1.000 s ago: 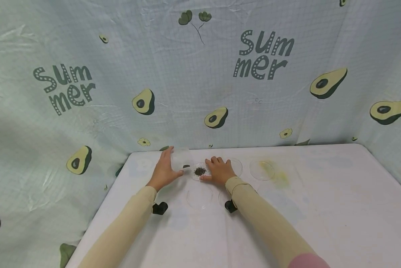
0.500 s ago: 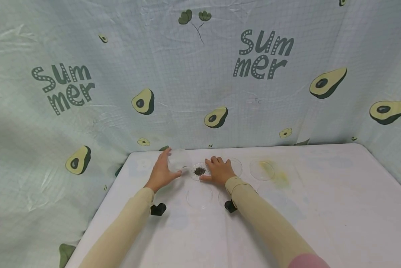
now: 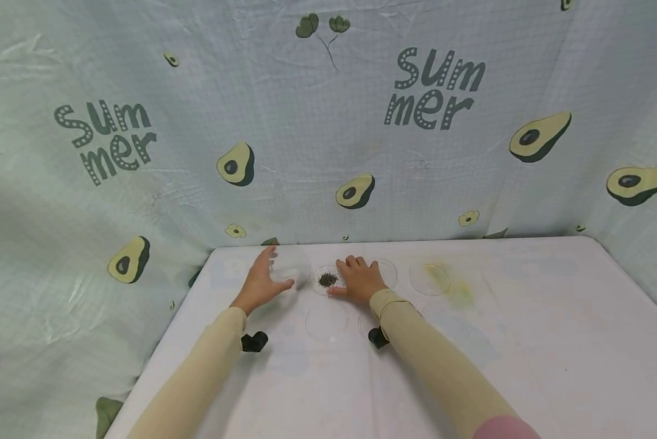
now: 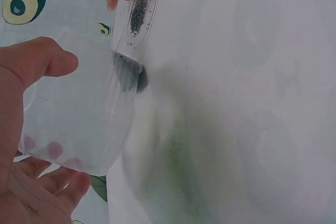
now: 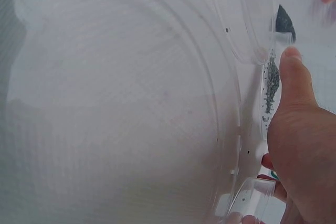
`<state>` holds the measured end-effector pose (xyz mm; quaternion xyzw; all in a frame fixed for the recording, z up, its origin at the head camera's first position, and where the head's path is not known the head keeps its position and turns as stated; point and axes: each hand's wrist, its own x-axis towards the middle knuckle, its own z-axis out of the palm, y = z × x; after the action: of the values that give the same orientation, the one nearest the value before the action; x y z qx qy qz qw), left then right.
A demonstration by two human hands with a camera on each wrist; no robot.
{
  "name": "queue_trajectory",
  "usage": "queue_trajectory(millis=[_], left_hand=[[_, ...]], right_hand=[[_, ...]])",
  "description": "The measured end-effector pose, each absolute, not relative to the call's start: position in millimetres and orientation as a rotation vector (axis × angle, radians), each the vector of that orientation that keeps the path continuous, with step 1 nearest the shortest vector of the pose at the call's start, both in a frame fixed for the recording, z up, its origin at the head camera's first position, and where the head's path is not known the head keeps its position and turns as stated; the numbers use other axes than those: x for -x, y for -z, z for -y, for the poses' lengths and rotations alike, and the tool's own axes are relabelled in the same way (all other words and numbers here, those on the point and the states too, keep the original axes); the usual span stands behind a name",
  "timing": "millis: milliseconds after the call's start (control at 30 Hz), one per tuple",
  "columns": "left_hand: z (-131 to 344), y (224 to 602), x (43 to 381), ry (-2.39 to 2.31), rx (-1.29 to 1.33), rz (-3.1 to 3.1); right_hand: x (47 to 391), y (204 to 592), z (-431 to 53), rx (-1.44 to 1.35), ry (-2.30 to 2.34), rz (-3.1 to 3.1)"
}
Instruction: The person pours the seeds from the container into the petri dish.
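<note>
My left hand (image 3: pixel 259 285) grips a clear plastic cup (image 4: pixel 79 108) between thumb and fingers. The cup is tilted, and dark grains (image 4: pixel 125 71) are gathered at its lower edge beside a clear petri dish (image 4: pixel 150 22). A pile of similar dark grains (image 3: pixel 327 280) lies in that dish, with specks scattered round it. On the dish's right side, my right hand (image 3: pixel 361 280) holds the rim between thumb and fingers. Part of the rim is hidden by this hand. The cup is faint in the head view.
More clear round dishes lie on the white table (image 3: pixel 526 341): one in front (image 3: pixel 327 322), one behind the right hand, one under the right wrist and another dish (image 3: pixel 429 279) farther right. A printed curtain (image 3: pixel 306 122) hangs behind.
My left hand has shifted a little left, away from the dish, with the cup. The dark patch in the cup looks fainter in the head view. The right hand stays put.
</note>
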<state>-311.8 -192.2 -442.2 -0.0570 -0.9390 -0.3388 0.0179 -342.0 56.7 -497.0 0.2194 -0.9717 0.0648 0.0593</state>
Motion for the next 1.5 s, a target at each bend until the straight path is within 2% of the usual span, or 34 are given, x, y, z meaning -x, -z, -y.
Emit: queue_trajectory(millis=[1500], left_hand=[[201,442,308,1.049,0.073,3.053]], right_hand=[[336,484,-56,-0.651,-0.271,3.015]])
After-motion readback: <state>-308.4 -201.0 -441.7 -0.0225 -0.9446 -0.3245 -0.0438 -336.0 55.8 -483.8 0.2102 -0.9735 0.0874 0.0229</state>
